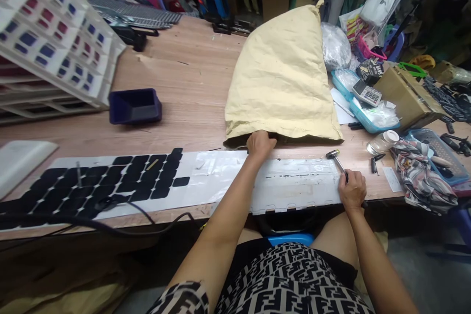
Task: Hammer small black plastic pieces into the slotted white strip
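My left hand (pixel 261 144) is at the mouth of a large pale yellow sack (pixel 281 73). It looks closed on the lower edge of the sack, though most fingertips are hidden. The sack lies bulging on the table, its dark opening towards me. In my right hand (pixel 352 189) is the handle of a small hammer (pixel 333 155) with a yellowish head, which points away from me near the right end of a white sheet (pixel 294 184). Black rounded pieces (pixel 136 176) lie in rows on the left part of the sheet. A dark cable (pixel 147 230) runs across the table's near edge.
A dark blue tray (pixel 135 106) and a white plastic crate (pixel 55 34) stand at the left. To the right are a calculator (pixel 367 93), a cardboard box (pixel 406 98), a clear jar (pixel 382 142) and a blue basket (pixel 437 144) with patterned cloth (pixel 423 171).
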`<move>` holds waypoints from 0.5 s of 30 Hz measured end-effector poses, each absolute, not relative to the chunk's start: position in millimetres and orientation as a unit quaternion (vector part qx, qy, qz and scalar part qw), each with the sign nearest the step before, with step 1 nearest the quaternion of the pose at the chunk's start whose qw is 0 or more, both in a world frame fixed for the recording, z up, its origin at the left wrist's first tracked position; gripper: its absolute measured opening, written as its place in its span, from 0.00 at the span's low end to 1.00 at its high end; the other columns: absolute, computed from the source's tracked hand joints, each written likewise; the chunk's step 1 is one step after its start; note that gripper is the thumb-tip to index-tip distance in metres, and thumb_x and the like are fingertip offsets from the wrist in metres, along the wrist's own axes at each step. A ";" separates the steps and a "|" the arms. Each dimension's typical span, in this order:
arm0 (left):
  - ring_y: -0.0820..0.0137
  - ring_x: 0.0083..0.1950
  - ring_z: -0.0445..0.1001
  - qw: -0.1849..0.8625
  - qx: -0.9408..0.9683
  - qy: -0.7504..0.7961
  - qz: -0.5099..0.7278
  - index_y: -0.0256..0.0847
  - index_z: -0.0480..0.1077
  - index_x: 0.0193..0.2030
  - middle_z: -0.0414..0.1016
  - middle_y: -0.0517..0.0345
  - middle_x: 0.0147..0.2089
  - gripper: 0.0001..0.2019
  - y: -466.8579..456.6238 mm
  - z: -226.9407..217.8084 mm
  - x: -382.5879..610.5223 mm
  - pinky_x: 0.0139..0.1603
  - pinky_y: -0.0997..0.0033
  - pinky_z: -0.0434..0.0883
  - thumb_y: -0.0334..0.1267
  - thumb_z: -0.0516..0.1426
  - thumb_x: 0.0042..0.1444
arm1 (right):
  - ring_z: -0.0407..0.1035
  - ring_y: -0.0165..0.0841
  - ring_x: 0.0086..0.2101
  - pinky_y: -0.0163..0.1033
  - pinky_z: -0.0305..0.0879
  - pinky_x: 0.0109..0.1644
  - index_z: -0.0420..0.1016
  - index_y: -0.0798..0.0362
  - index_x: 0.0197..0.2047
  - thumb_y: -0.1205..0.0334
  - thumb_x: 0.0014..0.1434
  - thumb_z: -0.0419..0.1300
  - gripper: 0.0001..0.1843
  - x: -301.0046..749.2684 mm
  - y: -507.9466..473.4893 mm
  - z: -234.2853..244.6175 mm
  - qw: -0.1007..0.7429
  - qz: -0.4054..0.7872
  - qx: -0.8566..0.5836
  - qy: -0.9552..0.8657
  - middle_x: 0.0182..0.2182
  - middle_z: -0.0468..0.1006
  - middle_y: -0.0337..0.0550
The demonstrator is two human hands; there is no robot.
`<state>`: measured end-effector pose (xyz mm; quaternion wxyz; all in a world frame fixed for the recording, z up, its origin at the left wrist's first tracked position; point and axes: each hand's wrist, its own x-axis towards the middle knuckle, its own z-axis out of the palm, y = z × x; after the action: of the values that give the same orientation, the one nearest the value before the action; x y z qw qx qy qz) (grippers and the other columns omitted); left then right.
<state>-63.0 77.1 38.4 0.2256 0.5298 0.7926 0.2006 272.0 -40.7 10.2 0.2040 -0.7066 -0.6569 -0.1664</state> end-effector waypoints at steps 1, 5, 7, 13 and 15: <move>0.52 0.49 0.77 0.232 0.561 0.767 0.209 0.39 0.79 0.46 0.81 0.45 0.45 0.13 62.7 38.4 -60.0 0.46 0.59 0.72 0.41 0.62 0.55 | 0.63 0.41 0.38 0.43 0.57 0.43 0.78 0.53 0.46 0.59 0.66 0.54 0.13 271.6 -40.9 10.4 0.202 -0.162 -0.708 -0.657 0.38 0.75 0.49; 0.62 0.45 0.74 0.300 0.674 0.631 0.241 0.43 0.79 0.43 0.79 0.54 0.43 0.08 11.9 31.4 -31.1 0.43 0.65 0.69 0.39 0.62 0.57 | 0.63 0.41 0.39 0.43 0.58 0.43 0.78 0.53 0.47 0.59 0.65 0.55 0.13 272.4 -40.6 11.3 0.197 -0.146 -0.714 -0.655 0.39 0.75 0.50; 0.61 0.47 0.72 0.302 0.699 0.597 0.252 0.44 0.79 0.42 0.78 0.55 0.42 0.07 -1.4 23.2 -15.4 0.47 0.63 0.68 0.39 0.63 0.57 | 0.64 0.41 0.39 0.44 0.59 0.44 0.79 0.53 0.47 0.59 0.66 0.54 0.14 274.0 -40.4 12.2 0.203 -0.132 -0.715 -0.656 0.39 0.76 0.51; 0.60 0.49 0.68 0.278 0.719 0.573 0.277 0.48 0.80 0.43 0.77 0.56 0.42 0.07 -3.3 2.5 -4.3 0.51 0.60 0.63 0.41 0.64 0.58 | 0.69 0.41 0.41 0.45 0.65 0.47 0.80 0.53 0.45 0.56 0.65 0.54 0.16 262.4 -55.3 20.9 0.300 0.002 -0.702 -0.646 0.38 0.78 0.50; 0.61 0.49 0.68 0.281 0.716 0.573 0.281 0.48 0.81 0.43 0.76 0.56 0.42 0.07 -1.3 0.4 -6.4 0.51 0.60 0.63 0.41 0.64 0.57 | 0.71 0.40 0.41 0.45 0.67 0.48 0.80 0.52 0.46 0.53 0.66 0.55 0.17 250.0 -66.3 27.2 0.337 0.081 -0.683 -0.643 0.39 0.79 0.49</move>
<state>-6.4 -1.3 0.4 0.2812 0.7165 0.5733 0.2810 250.0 -66.3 27.2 0.3369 -0.6831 -0.6429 0.0810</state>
